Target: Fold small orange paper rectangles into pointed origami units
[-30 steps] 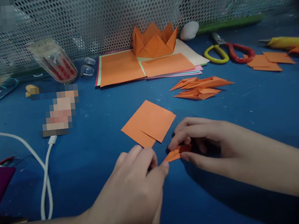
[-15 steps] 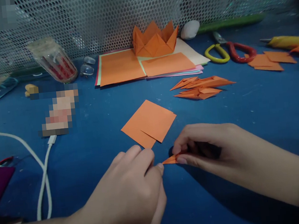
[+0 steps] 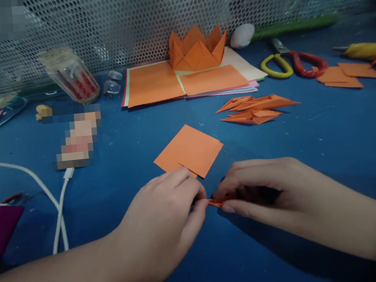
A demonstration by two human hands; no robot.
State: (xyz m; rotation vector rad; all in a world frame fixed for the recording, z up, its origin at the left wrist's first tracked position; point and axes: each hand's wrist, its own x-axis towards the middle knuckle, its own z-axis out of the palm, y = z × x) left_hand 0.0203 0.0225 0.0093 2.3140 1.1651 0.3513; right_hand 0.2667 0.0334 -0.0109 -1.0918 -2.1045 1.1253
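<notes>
Between my two hands is a small folded piece of orange paper (image 3: 215,203), mostly hidden by fingers. My left hand (image 3: 169,218) pinches its pointed left end between thumb and forefinger. My right hand (image 3: 273,195) grips the other end, thumb in front and fingers behind. Just beyond my left hand lie orange paper squares (image 3: 188,147), overlapping and partly covered by my knuckles. Farther back, to the right, several folded orange paper pieces (image 3: 258,107) with pointed ends lie in a small group.
An orange paper crown shape (image 3: 198,51) stands on a coloured paper stack (image 3: 152,84) by the mesh panel (image 3: 136,22). Scissors (image 3: 309,65) and more orange squares (image 3: 341,77) lie right. A glass jar (image 3: 72,77), white cable (image 3: 61,206) and purple object (image 3: 3,225) are left.
My left hand has shifted slightly up and right, its thumb and forefinger now closed on the folded paper's tip. Less of the paper shows. The view has moved slightly.
</notes>
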